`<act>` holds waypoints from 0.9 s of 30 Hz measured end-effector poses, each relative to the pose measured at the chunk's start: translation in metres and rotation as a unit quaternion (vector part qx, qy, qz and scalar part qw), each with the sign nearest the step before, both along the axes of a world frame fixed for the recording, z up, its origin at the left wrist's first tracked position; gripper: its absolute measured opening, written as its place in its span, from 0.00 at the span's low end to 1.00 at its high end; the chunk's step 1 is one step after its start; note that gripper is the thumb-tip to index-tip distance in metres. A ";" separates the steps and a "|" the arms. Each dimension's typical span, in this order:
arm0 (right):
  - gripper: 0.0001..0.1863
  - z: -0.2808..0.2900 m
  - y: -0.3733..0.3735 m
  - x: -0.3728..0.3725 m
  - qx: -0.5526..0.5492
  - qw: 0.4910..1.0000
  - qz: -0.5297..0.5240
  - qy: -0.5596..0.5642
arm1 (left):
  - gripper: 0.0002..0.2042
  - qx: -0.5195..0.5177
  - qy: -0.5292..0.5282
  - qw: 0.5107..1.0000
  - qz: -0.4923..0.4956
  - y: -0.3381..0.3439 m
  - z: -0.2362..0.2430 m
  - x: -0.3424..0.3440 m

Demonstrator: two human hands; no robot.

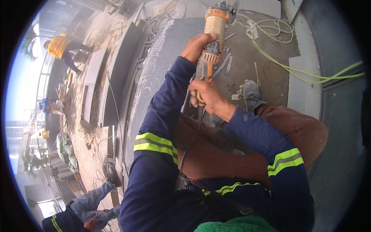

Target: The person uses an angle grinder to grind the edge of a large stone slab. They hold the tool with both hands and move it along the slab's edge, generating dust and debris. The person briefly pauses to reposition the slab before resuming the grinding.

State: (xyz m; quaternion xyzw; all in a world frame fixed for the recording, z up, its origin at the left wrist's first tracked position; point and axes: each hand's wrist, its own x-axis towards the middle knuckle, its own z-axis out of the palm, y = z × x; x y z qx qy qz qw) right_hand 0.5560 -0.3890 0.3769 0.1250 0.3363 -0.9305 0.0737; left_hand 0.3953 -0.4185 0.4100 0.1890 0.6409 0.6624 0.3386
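Note:
An orange and black angle grinder [203, 69] is held out in front of me, its body slanting up to the right. My left hand [198, 47] wraps round the middle of the body, just below a tan wrapped section near the head. Lower down, my right hand [210, 96] closes round the rear handle. The grinder's disc [234, 12] shows at the top, seen nearly edge-on. From the handle a dark power cord [189, 147] runs down across my lap. Beside my left arm lies a large grey slab [154, 73] with whitish dust along its edge.
Yellow-green hose [276, 63] loops over the dirty floor at the right, by a pale panel [305, 73]. Left of the slab stand more grey slabs [120, 77] and coiled cable [152, 29]. One person in yellow [60, 45] bends at far left; another [83, 208] sits lower left.

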 end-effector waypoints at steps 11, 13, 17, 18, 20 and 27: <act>0.20 0.181 -0.236 0.317 0.078 0.993 -0.005 0.093 | 0.22 0.268 0.001 0.963 -0.028 -0.257 0.167 0.320; 0.22 0.195 -0.259 0.369 -0.001 0.996 0.002 0.093 | 0.25 0.264 0.014 0.964 -0.033 -0.276 0.170 0.371; 0.23 0.162 -0.251 0.432 0.060 0.992 0.053 0.101 | 0.27 0.265 0.037 0.963 -0.037 -0.290 0.176 0.455; 0.23 0.162 -0.249 0.444 0.092 0.992 0.035 0.084 | 0.27 0.273 0.033 0.961 -0.038 -0.288 0.176 0.469; 0.26 0.163 -0.244 0.464 0.148 0.986 0.020 0.073 | 0.28 0.290 0.020 0.957 -0.023 -0.285 0.176 0.485; 0.33 0.201 -0.206 0.438 0.055 0.985 0.030 0.159 | 0.22 0.321 -0.023 0.946 0.027 -0.253 0.191 0.451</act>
